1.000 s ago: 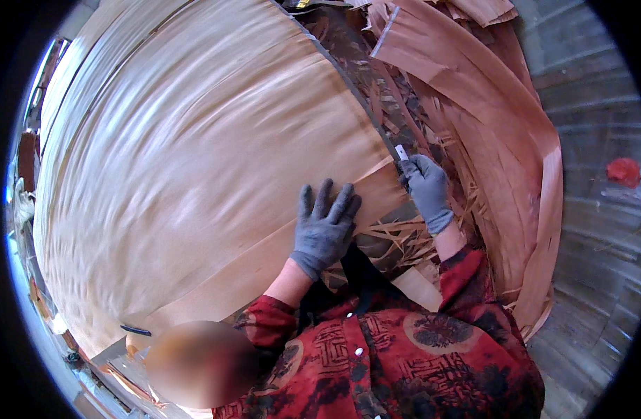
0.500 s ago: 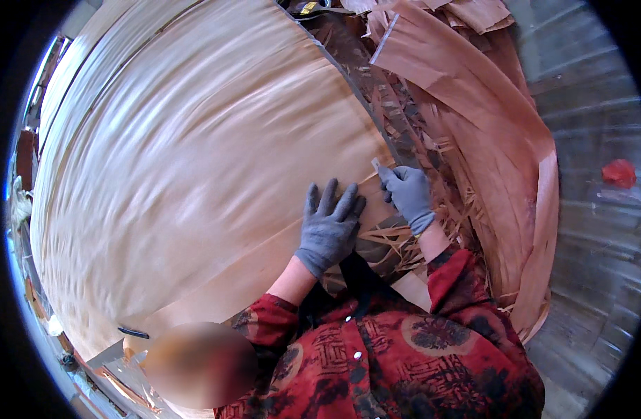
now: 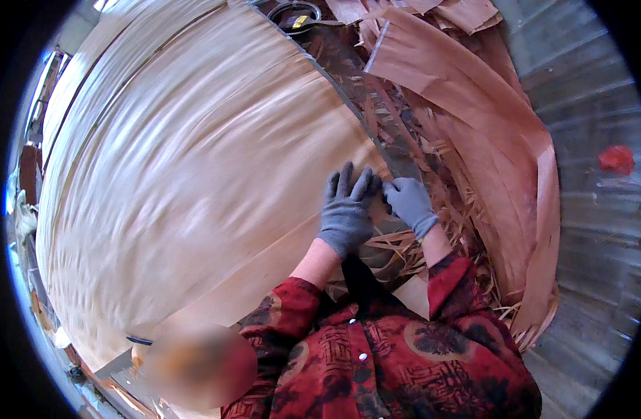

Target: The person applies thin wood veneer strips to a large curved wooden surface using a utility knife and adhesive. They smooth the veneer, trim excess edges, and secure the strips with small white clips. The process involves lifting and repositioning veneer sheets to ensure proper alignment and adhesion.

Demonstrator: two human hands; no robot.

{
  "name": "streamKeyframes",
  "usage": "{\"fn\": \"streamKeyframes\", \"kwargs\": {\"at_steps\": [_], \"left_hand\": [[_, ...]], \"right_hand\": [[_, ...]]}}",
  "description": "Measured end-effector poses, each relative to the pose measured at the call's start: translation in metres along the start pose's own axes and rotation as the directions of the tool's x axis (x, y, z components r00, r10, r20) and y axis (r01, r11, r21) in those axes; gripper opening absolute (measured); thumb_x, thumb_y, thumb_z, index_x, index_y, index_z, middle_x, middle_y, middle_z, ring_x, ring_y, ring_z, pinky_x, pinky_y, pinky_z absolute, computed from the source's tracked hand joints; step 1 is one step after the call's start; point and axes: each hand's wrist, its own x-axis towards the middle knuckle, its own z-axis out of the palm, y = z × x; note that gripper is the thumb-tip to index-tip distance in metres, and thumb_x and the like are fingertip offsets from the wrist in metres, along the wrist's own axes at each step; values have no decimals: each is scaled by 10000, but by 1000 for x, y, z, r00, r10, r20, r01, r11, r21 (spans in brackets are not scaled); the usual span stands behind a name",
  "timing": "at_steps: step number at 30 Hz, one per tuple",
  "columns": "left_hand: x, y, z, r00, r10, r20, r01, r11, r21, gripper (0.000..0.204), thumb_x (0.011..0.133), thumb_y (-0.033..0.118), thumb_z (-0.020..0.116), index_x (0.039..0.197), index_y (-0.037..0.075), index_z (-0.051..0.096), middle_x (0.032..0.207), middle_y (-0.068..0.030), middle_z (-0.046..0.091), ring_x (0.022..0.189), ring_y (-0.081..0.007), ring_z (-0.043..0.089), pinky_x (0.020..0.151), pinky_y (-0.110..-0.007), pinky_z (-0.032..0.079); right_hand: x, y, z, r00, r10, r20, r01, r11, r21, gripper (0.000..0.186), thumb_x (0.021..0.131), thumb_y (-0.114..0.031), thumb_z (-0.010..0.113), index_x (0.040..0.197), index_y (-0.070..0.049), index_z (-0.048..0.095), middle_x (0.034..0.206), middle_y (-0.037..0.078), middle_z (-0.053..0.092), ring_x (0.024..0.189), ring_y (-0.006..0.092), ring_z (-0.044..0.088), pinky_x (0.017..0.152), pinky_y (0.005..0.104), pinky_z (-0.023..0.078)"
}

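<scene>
Found wood-veneer sheet (image 3: 215,188) spread ahead and leftward; left hand (image 3: 346,216) splayed near its right edge, holding nothing; right hand (image 3: 409,204) at that edge, closure and hold indeterminable. Advise pressing evenly, left hand clear of right.

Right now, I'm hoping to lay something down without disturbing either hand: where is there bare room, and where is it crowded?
Bare: the pale veneer sheet left of the left hand, and the grey floor between the brown veneer sheets and the red crumpled item. Crowded: beside the right hand, where veneer scraps fill the gap between pale and brown sheets.
</scene>
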Motion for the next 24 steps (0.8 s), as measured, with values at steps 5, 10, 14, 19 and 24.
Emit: {"fn": "streamKeyframes", "kwargs": {"at_steps": [5,10,14,19,24], "left_hand": [[-1,1,8,999,-24,-35,24,1000,-3,649,665,293,600,1289,162,478,1396,-61,349,1317,-381,249,1065,-530,171],[5,7,0,999,-40,-7,39,994,-101,627,673,335,596,1268,159,503,1413,-82,325,1325,-379,228,1076,-524,145],[-4,-4,6,998,-62,-13,60,993,-99,627,677,362,579,1264,154,512,1457,-95,266,1347,-382,182,1093,-512,101],[-1,-20,26,1000,18,13,-14,961,-277,434,742,418,556,1139,251,608,1436,-147,301,1349,-423,145,1095,-524,70],[-66,-48,-42,983,-137,-120,101,959,-263,450,764,184,557,1212,138,553,1271,-139,506,1250,-383,377,1059,-462,253]], "right_hand": [[-32,-13,10,980,153,125,-198,773,603,222,879,-184,521,778,-7,611,563,73,579,418,122,524,404,282,389],[-49,-2,19,980,162,118,-200,749,631,213,883,-149,503,765,1,597,540,32,533,391,95,462,391,267,352],[-88,-12,27,991,112,72,-133,811,570,207,904,-164,500,780,-16,576,563,9,508,433,76,455,397,248,336],[-81,-32,27,997,30,75,-76,674,735,166,922,-178,496,879,-43,581,655,-24,527,535,63,470,459,214,361],[-42,-47,75,992,-121,48,25,537,843,192,927,-203,483,871,-46,577,841,38,565,710,109,516,546,223,415]]}}
